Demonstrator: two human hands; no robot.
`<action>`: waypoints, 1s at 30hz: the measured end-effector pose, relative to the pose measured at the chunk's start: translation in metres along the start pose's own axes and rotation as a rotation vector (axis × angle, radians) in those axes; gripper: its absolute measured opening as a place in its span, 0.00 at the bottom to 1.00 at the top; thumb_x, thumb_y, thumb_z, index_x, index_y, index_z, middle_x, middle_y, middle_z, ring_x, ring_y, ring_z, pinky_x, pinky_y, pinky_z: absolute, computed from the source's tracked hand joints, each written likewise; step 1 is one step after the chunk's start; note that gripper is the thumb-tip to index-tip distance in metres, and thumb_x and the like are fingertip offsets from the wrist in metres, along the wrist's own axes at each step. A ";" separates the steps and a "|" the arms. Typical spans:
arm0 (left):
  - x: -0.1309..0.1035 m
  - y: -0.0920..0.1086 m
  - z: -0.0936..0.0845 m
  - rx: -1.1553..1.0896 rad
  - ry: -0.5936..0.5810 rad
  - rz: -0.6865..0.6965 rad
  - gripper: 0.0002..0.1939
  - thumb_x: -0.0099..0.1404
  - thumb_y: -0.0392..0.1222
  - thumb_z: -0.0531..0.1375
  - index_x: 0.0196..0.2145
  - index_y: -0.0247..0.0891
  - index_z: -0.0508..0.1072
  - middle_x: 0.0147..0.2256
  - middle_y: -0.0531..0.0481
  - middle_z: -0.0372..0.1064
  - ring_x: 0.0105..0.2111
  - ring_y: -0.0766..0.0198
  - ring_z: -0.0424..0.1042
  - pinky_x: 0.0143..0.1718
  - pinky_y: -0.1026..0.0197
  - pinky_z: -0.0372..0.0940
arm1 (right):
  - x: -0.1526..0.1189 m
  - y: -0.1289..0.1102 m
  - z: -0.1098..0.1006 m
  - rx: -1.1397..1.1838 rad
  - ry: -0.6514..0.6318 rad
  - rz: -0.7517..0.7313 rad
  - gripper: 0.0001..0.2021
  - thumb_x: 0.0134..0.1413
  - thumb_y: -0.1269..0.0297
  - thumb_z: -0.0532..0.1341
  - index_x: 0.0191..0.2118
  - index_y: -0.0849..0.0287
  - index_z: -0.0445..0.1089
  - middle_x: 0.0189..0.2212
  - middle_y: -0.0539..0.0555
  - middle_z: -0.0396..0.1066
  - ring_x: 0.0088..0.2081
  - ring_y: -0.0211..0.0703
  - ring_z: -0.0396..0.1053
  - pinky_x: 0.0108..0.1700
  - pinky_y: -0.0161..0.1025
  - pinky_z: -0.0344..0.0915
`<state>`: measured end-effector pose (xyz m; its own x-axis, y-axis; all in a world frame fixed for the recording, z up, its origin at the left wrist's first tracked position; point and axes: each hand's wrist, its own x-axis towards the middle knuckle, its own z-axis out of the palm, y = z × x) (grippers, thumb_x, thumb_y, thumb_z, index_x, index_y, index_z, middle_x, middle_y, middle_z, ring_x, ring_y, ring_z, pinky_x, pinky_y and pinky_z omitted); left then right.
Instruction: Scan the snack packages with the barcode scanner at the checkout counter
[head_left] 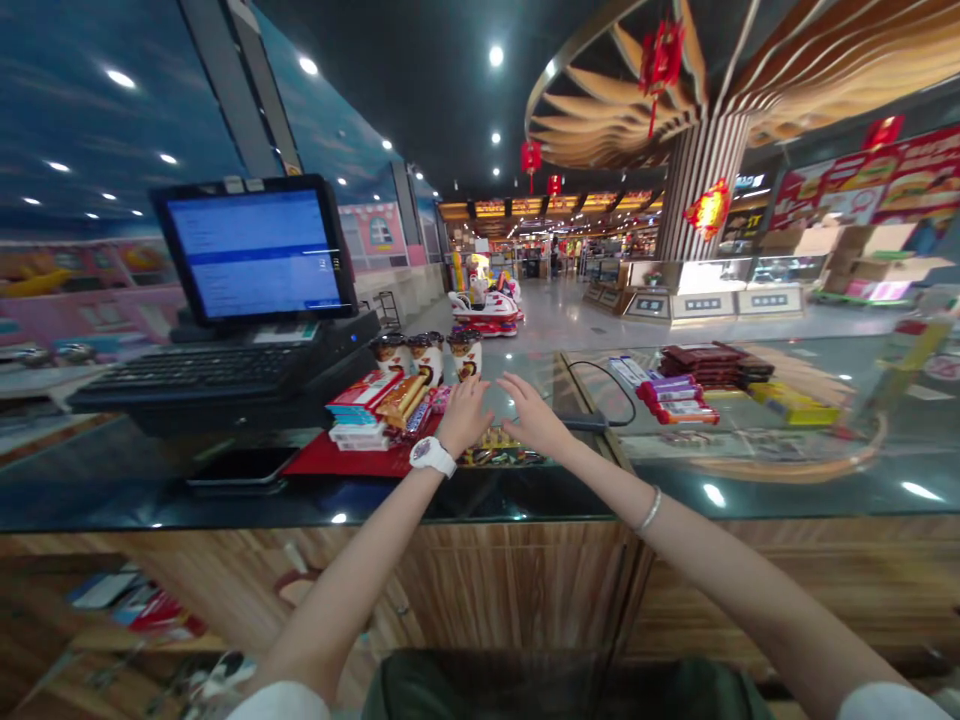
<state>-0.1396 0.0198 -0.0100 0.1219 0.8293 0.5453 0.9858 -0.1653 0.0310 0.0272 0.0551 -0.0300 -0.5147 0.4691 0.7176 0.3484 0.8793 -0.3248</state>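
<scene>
My left hand [465, 414], with a white watch on its wrist, reaches over the glass counter beside a pile of packaged snacks. Its fingers are stretched out near a pink wrapped packet [439, 398]; I cannot tell whether they touch it. Golden-brown snack packets [403, 402] and red-and-blue boxes [363, 397] lie stacked to its left. Just beyond stand three patterned cups with dark lids, the nearest to my hand being the right-hand cup [466, 356]. My right hand [531, 414], a bangle on its wrist, hovers facing the left one, fingers extended and nothing in it.
On the left are a monitor [255, 252], a keyboard [195, 368] and a dark phone-like device [244, 466]. A red mat [330, 458] lies under the snacks. Right of my hands are a black cable [631, 400], purple-and-red packets [681, 398], dark brown packets [705, 364] and a yellow box [799, 403].
</scene>
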 end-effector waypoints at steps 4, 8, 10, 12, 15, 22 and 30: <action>0.006 -0.034 0.005 0.058 0.064 -0.062 0.22 0.63 0.38 0.57 0.55 0.37 0.67 0.62 0.38 0.61 0.62 0.50 0.61 0.67 0.41 0.49 | 0.014 -0.003 0.029 0.014 -0.041 -0.016 0.32 0.50 0.74 0.58 0.64 0.63 0.56 0.64 0.68 0.54 0.67 0.54 0.51 0.68 0.55 0.52; 0.003 -0.059 0.011 0.114 0.078 -0.104 0.23 0.62 0.40 0.58 0.55 0.36 0.67 0.61 0.37 0.61 0.62 0.49 0.60 0.67 0.42 0.48 | 0.028 0.002 0.056 -0.012 -0.079 0.024 0.33 0.47 0.75 0.58 0.63 0.66 0.56 0.63 0.69 0.55 0.66 0.54 0.52 0.68 0.55 0.51; -0.001 -0.066 0.012 0.125 0.062 -0.117 0.24 0.60 0.39 0.59 0.55 0.36 0.68 0.61 0.37 0.62 0.62 0.50 0.61 0.67 0.43 0.48 | 0.035 0.006 0.069 -0.033 -0.101 0.055 0.34 0.46 0.75 0.58 0.63 0.67 0.56 0.63 0.70 0.55 0.66 0.55 0.52 0.67 0.55 0.52; -0.005 -0.069 0.013 0.137 0.040 -0.127 0.24 0.60 0.38 0.58 0.55 0.36 0.68 0.61 0.38 0.63 0.62 0.51 0.60 0.67 0.44 0.47 | 0.041 0.011 0.081 -0.061 -0.124 0.078 0.34 0.46 0.75 0.59 0.62 0.69 0.57 0.63 0.72 0.55 0.66 0.56 0.52 0.67 0.54 0.52; -0.009 -0.068 0.015 0.181 -0.006 -0.155 0.25 0.60 0.37 0.57 0.56 0.35 0.68 0.62 0.40 0.62 0.64 0.50 0.58 0.68 0.43 0.46 | 0.051 0.019 0.094 -0.103 -0.160 0.089 0.34 0.46 0.74 0.59 0.62 0.70 0.58 0.64 0.72 0.55 0.66 0.57 0.52 0.67 0.55 0.52; -0.013 -0.067 0.025 0.268 -0.107 -0.198 0.29 0.63 0.37 0.55 0.62 0.33 0.64 0.64 0.40 0.59 0.65 0.48 0.55 0.68 0.40 0.41 | 0.056 0.030 0.104 -0.154 -0.359 0.151 0.38 0.50 0.69 0.60 0.67 0.66 0.51 0.69 0.68 0.47 0.70 0.57 0.45 0.67 0.57 0.50; -0.015 -0.061 0.023 0.270 -0.153 -0.174 0.26 0.63 0.38 0.56 0.59 0.39 0.67 0.60 0.43 0.65 0.63 0.49 0.58 0.69 0.39 0.39 | 0.048 0.022 0.099 -0.219 -0.516 0.191 0.33 0.59 0.65 0.56 0.68 0.65 0.49 0.69 0.67 0.47 0.70 0.58 0.44 0.67 0.60 0.47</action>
<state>-0.1992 0.0301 -0.0394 -0.0550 0.9063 0.4190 0.9859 0.1157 -0.1208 -0.0676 0.1054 -0.0636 -0.7222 0.6454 0.2487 0.5980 0.7633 -0.2444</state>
